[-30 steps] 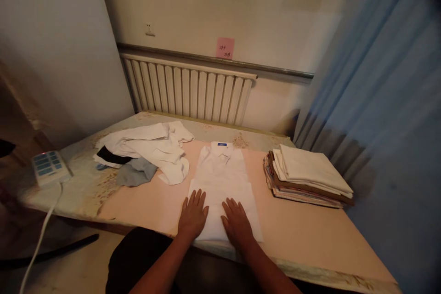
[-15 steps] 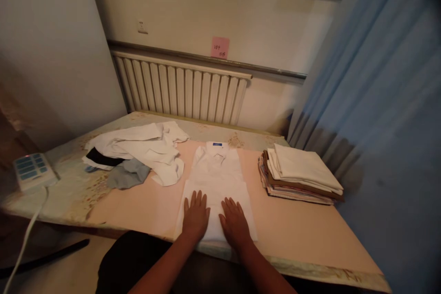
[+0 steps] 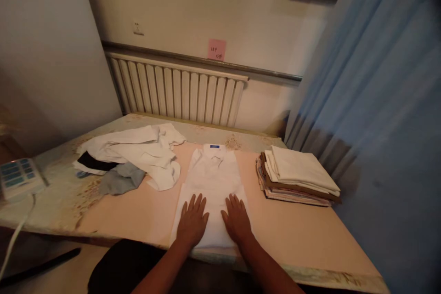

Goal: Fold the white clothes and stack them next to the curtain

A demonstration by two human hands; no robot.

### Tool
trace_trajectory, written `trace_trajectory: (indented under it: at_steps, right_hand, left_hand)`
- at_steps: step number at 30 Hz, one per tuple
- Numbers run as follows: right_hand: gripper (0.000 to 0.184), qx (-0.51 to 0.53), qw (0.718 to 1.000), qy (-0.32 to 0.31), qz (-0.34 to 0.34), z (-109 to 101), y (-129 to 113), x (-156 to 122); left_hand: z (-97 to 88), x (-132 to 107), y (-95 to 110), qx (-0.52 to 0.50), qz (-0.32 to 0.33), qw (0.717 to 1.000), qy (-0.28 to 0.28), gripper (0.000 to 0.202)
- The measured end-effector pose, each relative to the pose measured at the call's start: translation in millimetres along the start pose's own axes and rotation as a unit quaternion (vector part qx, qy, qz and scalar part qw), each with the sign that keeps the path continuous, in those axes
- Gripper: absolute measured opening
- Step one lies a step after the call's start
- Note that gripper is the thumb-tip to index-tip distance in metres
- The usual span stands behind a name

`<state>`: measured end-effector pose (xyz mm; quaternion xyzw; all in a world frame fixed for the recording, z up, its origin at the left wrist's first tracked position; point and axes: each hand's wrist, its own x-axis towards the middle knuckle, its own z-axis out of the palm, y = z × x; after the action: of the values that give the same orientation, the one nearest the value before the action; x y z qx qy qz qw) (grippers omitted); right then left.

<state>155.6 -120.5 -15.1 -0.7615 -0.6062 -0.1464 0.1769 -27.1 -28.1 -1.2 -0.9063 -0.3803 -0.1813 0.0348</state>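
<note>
A white collared shirt point(image 3: 213, 174) lies lengthwise on the table, its sides folded in and its collar at the far end. My left hand point(image 3: 192, 223) lies flat on the near left part of the shirt with fingers spread. My right hand point(image 3: 237, 220) rests flat beside it on the near right part, fingers stretched out as well. Both palms press on the cloth close to the table's front edge point(image 3: 310, 275).
A loose heap of white, grey and black clothes point(image 3: 131, 154) lies to the left. A stack of folded garments point(image 3: 299, 174) stands to the right. A power strip point(image 3: 19, 177) with a white cable sits at the far left. Behind are a radiator point(image 3: 175, 92) and a blue curtain point(image 3: 379, 101).
Both hands have slid slightly away from me along the shirt, still flat. The view has drifted a little to the right.
</note>
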Motion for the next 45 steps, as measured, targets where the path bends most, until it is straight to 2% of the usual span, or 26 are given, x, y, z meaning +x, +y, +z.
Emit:
trace_trajectory:
  at_steps: [7,16,22,31,39,45]
  right_hand:
    - [0.049,-0.018,1.000,-0.015,0.013,7,20,22]
    - [0.053,-0.021,0.998,-0.040,0.036,10,25,35]
    - [0.054,-0.021,0.997,-0.054,0.052,10,24,40]
    - [0.054,-0.032,0.995,-0.070,0.061,1,21,34]
    - [0.054,-0.034,0.993,-0.091,0.063,-4,23,18]
    - [0.054,-0.029,0.993,-0.090,0.067,-8,20,9]
  left_hand:
    - [3.9,7,-8,0.003,-0.017,1.000,0.018,0.051]
    - [5.2,17,-13,0.007,-0.041,0.999,0.021,0.051]
    - [5.8,26,-18,0.005,-0.073,0.997,-0.003,0.052]
    - [2.8,31,-23,0.006,-0.087,0.996,-0.023,0.053]
    - [1.7,20,-21,0.005,-0.104,0.993,-0.054,0.055]
    - [4.0,12,-11,-0.005,-0.142,0.989,-0.043,0.054]
